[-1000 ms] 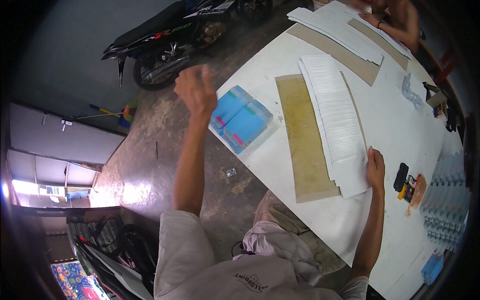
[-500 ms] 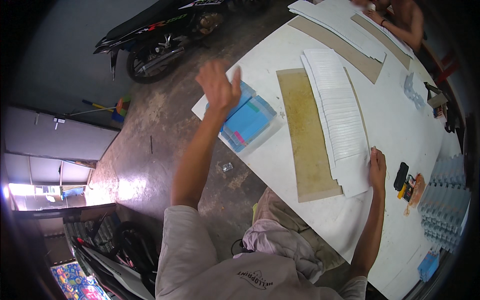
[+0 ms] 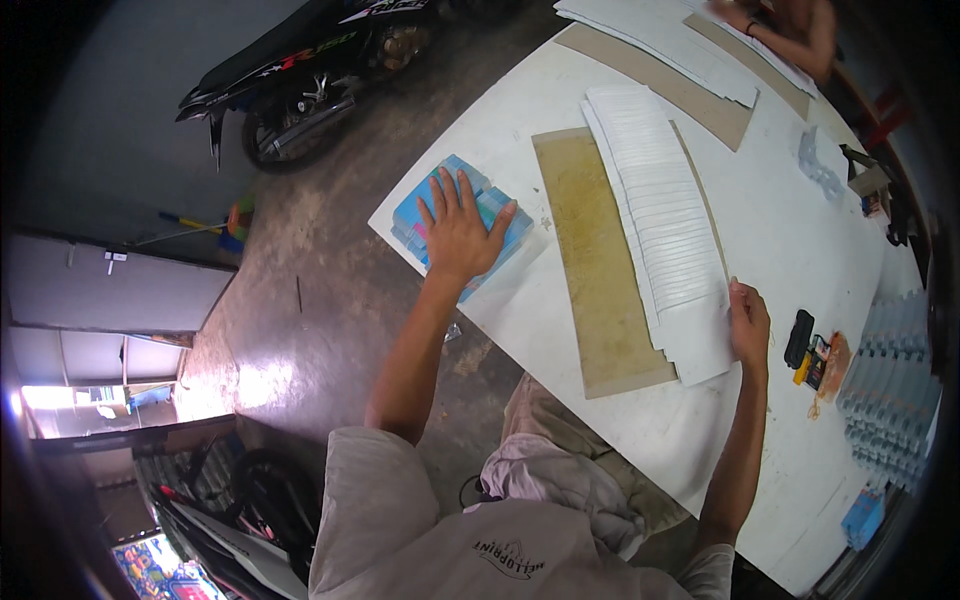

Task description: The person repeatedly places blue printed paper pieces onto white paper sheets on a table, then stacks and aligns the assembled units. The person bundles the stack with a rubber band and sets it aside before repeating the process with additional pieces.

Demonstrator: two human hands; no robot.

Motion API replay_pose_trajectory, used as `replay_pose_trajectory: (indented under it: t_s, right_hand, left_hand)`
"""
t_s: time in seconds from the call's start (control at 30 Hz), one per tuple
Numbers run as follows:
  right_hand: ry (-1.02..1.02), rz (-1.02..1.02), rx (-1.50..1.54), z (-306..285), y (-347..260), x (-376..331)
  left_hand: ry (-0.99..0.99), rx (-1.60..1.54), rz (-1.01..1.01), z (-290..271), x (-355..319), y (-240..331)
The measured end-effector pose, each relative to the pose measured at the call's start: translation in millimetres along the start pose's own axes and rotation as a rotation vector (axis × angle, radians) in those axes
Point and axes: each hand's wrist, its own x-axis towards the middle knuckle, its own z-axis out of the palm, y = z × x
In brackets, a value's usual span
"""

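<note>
My left hand (image 3: pixel 460 225) lies flat, fingers spread, on blue packets (image 3: pixel 512 222) at the table's left corner. They look like stacks of blue sheets in clear wrap, and the hand covers part of them. My right hand (image 3: pixel 748 322) is at the near right edge of a long row of overlapping white sheets (image 3: pixel 655 215). Its fingers are curled together; whatever is in them is hidden. Under the white sheets is a long tan board (image 3: pixel 580 265), bare along its left side.
Across the white table (image 3: pixel 640 430), another person's arm (image 3: pixel 790 55) is over more white sheets on boards. To the right lie a black stapler-like tool (image 3: pixel 798 338), crumpled clear plastic (image 3: pixel 820 165) and stacked pale-blue packs (image 3: pixel 885 370). A motorcycle (image 3: pixel 300 95) stands beyond the table's left side.
My left hand has come down from above the blue packets and now rests flat on them, fingers spread. My right hand stays by the white sheets. The whole view has shifted slightly.
</note>
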Motion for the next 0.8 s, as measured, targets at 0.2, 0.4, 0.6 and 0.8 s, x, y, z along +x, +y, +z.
replay_pose_trajectory:
  t_s: [0.2, 0.4, 0.6, 0.8]
  right_hand:
    - [0.026, 0.127, -0.057, 0.8, -7.3, 5.7]
    - [-0.039, 0.166, -0.073, -12.3, -39.1, 2.1]
    - [-0.067, 0.212, -0.055, -13.7, -44.3, -9.5]
    - [-0.202, 0.236, 0.112, -21.8, -8.0, -48.5]
  left_hand:
    - [0.320, -0.025, 0.146, -1.8, -13.4, 13.3]
    - [-0.066, -0.910, -0.122, 22.1, -152.6, 109.4]
    - [-0.069, -1.284, -0.405, 72.5, -135.3, 122.4]
    - [-0.152, -0.716, -0.238, 41.3, -119.8, 103.7]
